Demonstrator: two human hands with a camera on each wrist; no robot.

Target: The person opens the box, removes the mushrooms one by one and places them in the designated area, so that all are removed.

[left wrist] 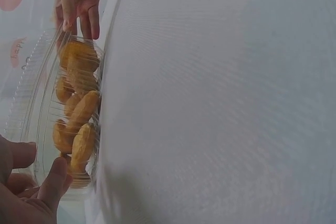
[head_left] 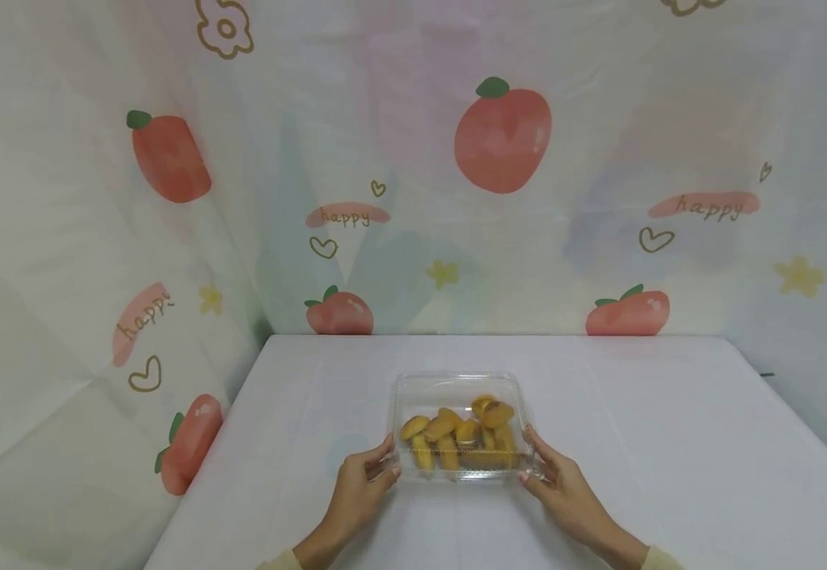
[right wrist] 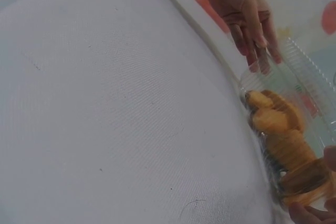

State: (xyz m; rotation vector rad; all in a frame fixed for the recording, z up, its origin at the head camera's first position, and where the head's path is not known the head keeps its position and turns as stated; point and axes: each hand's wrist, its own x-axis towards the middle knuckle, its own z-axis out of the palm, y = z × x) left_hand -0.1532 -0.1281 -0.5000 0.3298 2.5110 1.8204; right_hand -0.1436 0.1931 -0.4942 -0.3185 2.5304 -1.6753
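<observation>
A clear plastic box [head_left: 421, 389] holds several yellow-brown mushrooms [head_left: 445, 431], stems toward me in the head view. My left hand [head_left: 358, 484] grips the box's left side near its front corner, thumb at the front. On the opposite side, my right hand [head_left: 569, 489] grips the right edge in the same way. From the left wrist, the mushrooms [left wrist: 81, 108] show through the ribbed side wall, between the left hand [left wrist: 31, 192] and the right hand [left wrist: 79, 1]. In the right wrist view the right hand is mostly cut off by the frame's edge.
Under the box spreads a table with a white cloth [head_left: 299, 412]. Its far edge meets a fabric backdrop [head_left: 413, 142] printed with red fruit, hearts and the word happy. A similar sheet [head_left: 43, 317] hangs along the left side.
</observation>
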